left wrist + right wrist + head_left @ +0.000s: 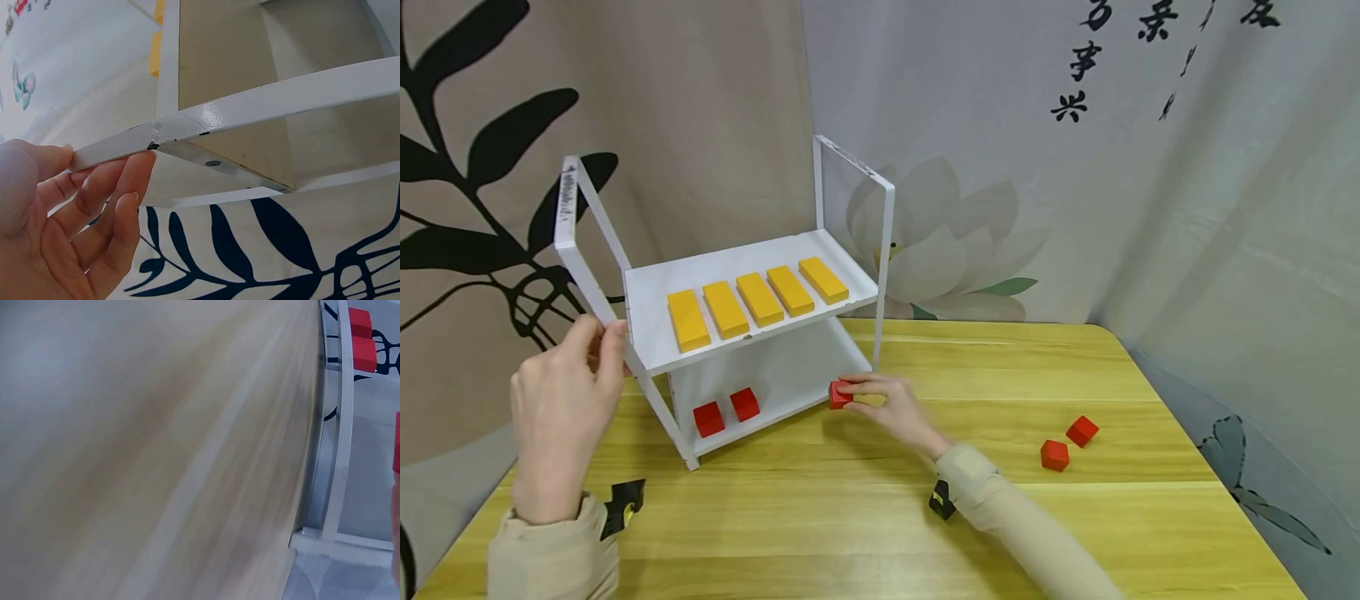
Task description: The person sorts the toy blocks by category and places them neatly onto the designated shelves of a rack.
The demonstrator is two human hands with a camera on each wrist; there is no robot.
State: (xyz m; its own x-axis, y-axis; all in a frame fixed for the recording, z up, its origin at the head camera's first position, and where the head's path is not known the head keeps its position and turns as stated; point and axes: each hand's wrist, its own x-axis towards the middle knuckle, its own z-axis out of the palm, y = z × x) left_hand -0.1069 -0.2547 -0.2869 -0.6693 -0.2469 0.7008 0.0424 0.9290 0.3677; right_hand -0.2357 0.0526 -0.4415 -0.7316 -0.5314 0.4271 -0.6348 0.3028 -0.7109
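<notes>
In the head view my right hand (891, 408) pinches a red cube (837, 395) at the front right edge of the white shelf's lower tier (797, 392). That cube also shows at the right border of the right wrist view, beside a sliver of finger. My left hand (571, 400) grips the front left post (589, 287) of the two-tier shelf between thumb and fingers; the left wrist view shows this hand (81, 212) on the white frame. Two red cubes, a left one (708, 419) and another (745, 404), sit on the lower tier. Several yellow blocks (759, 300) lie in a row on the upper tier.
Two more red cubes, one nearer (1055, 456) and one farther (1082, 431), lie on the wooden table (1000, 358) to the right. Behind the table hang printed curtains (962, 100). Black straps with devices circle both wrists.
</notes>
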